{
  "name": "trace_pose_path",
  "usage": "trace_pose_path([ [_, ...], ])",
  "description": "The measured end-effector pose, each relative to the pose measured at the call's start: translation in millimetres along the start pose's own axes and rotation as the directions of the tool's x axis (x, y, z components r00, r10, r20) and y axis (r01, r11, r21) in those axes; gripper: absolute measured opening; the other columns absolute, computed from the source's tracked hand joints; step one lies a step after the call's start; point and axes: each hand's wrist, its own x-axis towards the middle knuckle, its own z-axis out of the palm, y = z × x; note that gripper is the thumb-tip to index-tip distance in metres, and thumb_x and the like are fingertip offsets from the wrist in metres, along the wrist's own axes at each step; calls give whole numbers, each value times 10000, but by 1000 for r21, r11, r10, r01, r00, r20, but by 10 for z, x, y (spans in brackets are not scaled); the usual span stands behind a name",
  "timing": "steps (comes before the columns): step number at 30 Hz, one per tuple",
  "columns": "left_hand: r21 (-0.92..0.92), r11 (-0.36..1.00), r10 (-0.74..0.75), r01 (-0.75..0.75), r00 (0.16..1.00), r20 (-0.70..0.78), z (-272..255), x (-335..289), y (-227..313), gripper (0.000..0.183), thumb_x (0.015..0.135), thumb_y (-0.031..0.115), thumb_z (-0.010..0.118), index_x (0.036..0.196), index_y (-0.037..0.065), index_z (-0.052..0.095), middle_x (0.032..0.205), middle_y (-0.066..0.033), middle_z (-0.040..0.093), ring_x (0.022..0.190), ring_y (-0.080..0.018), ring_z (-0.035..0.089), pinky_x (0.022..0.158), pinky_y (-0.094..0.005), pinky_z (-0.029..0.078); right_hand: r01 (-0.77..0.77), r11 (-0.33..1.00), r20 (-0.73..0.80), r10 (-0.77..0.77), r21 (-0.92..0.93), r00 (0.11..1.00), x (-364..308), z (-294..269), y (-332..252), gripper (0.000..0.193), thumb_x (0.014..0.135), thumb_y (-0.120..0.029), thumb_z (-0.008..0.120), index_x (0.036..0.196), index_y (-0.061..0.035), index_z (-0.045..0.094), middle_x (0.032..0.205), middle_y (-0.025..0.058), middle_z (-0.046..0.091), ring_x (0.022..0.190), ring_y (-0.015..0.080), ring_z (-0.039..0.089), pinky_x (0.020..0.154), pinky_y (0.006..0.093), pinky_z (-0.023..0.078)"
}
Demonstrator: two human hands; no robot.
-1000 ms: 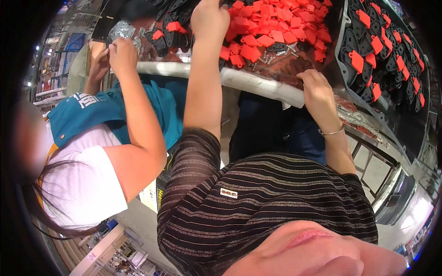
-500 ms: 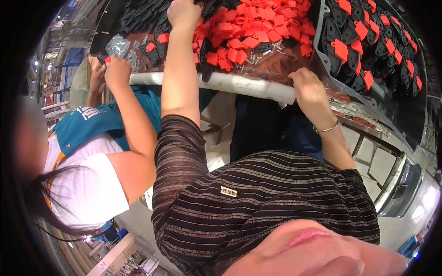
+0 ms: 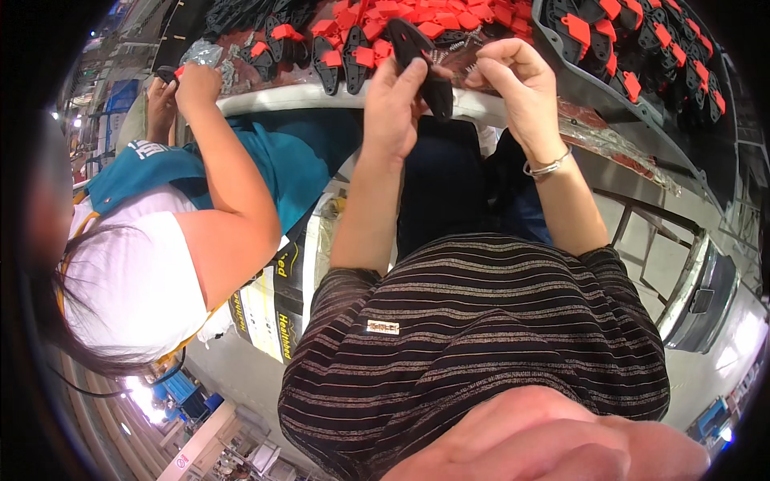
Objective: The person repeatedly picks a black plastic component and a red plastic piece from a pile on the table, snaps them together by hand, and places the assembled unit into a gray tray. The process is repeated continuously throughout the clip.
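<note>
Over the padded-edged table (image 3: 281,99), the left hand (image 3: 393,108) gripped a black, elongated plastic part (image 3: 411,42); the right hand (image 3: 525,88) pinched an apparent coil spring (image 3: 471,69). Spring-fitting seemed underway, probably calling for careful alignment next.

The scene is brightly lit: a white shirt (image 3: 132,280) is almost washed out, and glare is spread across the floor (image 3: 728,361) at right. Little detail is kept in the held black piece (image 3: 407,40). Lines are bent toward the rim — the corners are blackened, the far left blurred.
</note>
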Motion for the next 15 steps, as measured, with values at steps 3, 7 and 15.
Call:
trace_pose_path([
  [3, 39, 997, 71, -71, 997, -11, 62, -157, -90, 126, 925, 122, 557, 1006, 28, 533, 867, -95, 658, 717, -122, 630, 584, -206, 511, 17, 1000, -5, -17, -24, 1000, -51, 96, 34, 69, 876, -45, 616, 927, -2, 597, 783, 14, 638, 712, 60, 604, 673, 207, 506],
  [7, 100, 987, 125, -123, 992, -9, 62, -216, -95, 122, 926, 131, 560, 982, 22, 557, 861, -84, 654, 708, -107, 623, 575, -187, 501, 53, 998, -47, -54, -30, 997, -129, 146, 132, 90, 882, -77, 622, 927, -6, 592, 776, 1, 625, 703, 45, 582, 653, 191, 488],
  [15, 53, 991, 124, -122, 991, -44, 77, -242, -72, 131, 904, 115, 598, 981, 12, 574, 840, -62, 642, 669, -79, 600, 541, -179, 494, 6, 976, 14, -3, -218, 1000, -140, 131, 48, 79, 869, -79, 635, 888, -13, 598, 748, -11, 615, 684, 31, 556, 613, 183, 457],
])
